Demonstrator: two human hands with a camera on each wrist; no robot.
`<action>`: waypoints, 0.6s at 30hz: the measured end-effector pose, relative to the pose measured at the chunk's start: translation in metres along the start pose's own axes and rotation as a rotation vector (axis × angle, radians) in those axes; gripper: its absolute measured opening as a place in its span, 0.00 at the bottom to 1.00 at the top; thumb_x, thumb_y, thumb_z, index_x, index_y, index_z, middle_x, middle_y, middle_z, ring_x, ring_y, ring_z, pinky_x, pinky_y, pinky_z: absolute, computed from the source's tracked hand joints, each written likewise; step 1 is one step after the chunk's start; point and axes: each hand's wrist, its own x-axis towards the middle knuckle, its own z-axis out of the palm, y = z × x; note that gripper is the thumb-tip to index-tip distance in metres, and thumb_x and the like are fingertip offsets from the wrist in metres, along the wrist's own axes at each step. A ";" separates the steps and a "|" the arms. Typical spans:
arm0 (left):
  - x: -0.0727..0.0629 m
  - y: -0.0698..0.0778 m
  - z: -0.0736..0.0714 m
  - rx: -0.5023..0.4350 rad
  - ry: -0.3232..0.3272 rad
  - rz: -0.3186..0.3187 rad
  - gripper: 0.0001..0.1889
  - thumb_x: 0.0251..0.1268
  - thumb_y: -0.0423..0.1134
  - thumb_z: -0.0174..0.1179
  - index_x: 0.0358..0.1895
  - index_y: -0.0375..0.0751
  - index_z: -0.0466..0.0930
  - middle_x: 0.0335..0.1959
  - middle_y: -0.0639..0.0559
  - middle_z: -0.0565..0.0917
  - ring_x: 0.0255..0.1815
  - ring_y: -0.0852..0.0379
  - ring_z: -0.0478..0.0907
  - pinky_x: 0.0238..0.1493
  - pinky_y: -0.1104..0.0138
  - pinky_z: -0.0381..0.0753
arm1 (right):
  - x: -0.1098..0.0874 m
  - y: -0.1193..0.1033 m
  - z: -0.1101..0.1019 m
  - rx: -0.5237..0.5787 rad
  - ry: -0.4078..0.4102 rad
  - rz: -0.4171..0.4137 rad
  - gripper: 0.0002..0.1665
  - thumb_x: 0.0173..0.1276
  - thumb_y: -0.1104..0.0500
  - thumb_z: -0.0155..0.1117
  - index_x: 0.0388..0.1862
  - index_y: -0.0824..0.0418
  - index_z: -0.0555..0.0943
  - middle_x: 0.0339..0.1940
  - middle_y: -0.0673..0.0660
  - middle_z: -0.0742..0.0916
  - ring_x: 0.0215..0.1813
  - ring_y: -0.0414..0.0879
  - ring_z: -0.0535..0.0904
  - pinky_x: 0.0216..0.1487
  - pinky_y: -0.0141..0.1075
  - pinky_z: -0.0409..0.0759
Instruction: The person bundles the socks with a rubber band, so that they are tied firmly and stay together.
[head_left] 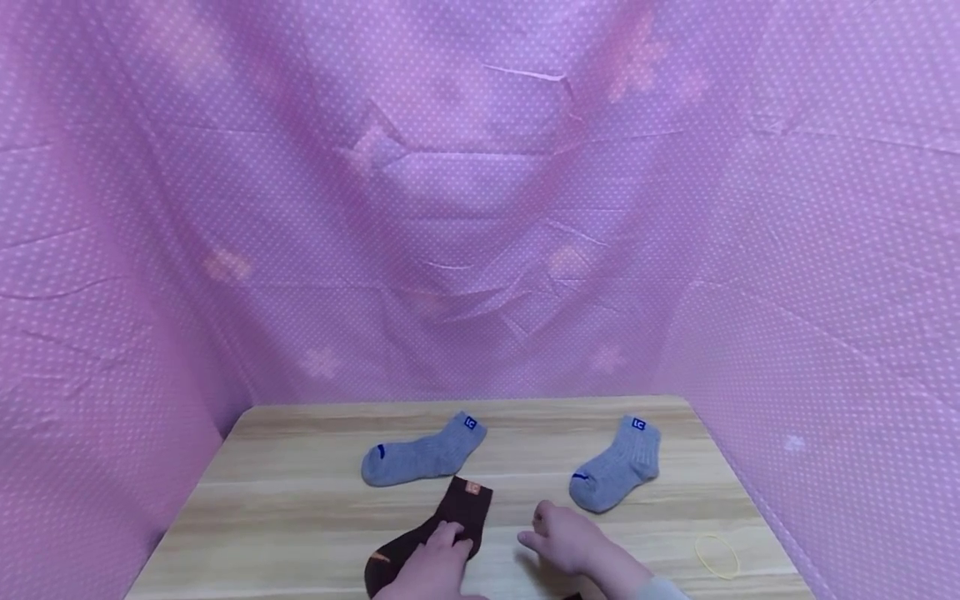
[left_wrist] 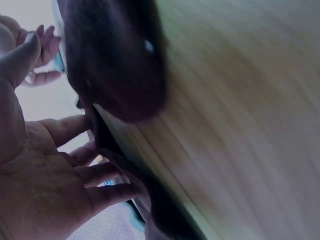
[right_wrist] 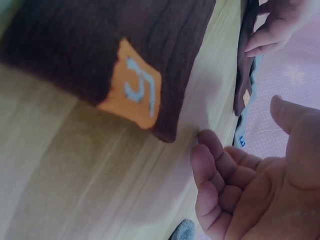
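Note:
A dark brown sock [head_left: 468, 507] with an orange label lies flat on the table, left of its middle. My left hand [head_left: 438, 560] rests on it, and in the left wrist view the extended fingers [left_wrist: 107, 175] touch the dark cloth. Close to the right wrist camera lies another dark brown sock [right_wrist: 75, 45] with an orange label; the head view shows only a scrap of it at the bottom edge. Just above the table, right of the first sock, my right hand [head_left: 566, 537] has loosely bent fingers and holds nothing.
Two grey socks with blue labels lie farther back: one [head_left: 420, 458] left of centre, the other [head_left: 617, 468] beyond my right hand. A thin yellow band [head_left: 717, 557] lies at the right of the wooden table [head_left: 300, 517]. Pink dotted cloth [head_left: 480, 250] surrounds the table's back and sides.

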 end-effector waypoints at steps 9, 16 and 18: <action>0.006 0.006 0.004 0.069 0.059 0.128 0.26 0.59 0.53 0.74 0.57 0.43 0.88 0.60 0.47 0.80 0.65 0.42 0.77 0.53 0.45 0.84 | 0.025 -0.008 0.002 -0.058 0.097 0.058 0.20 0.70 0.48 0.73 0.40 0.62 0.78 0.28 0.53 0.82 0.31 0.51 0.80 0.36 0.51 0.82; -0.001 -0.019 -0.024 -0.055 0.280 0.047 0.24 0.62 0.53 0.75 0.54 0.40 0.87 0.52 0.48 0.84 0.52 0.46 0.82 0.52 0.50 0.83 | 0.047 -0.014 0.012 -0.077 0.091 0.126 0.17 0.70 0.49 0.73 0.34 0.58 0.77 0.29 0.53 0.79 0.31 0.50 0.76 0.36 0.51 0.79; -0.006 -0.032 -0.033 -0.042 0.389 -0.014 0.21 0.61 0.48 0.76 0.51 0.39 0.87 0.47 0.48 0.85 0.49 0.44 0.83 0.50 0.49 0.83 | 0.052 -0.014 0.014 -0.078 0.089 0.136 0.17 0.70 0.49 0.73 0.33 0.58 0.76 0.29 0.54 0.79 0.31 0.50 0.76 0.37 0.51 0.79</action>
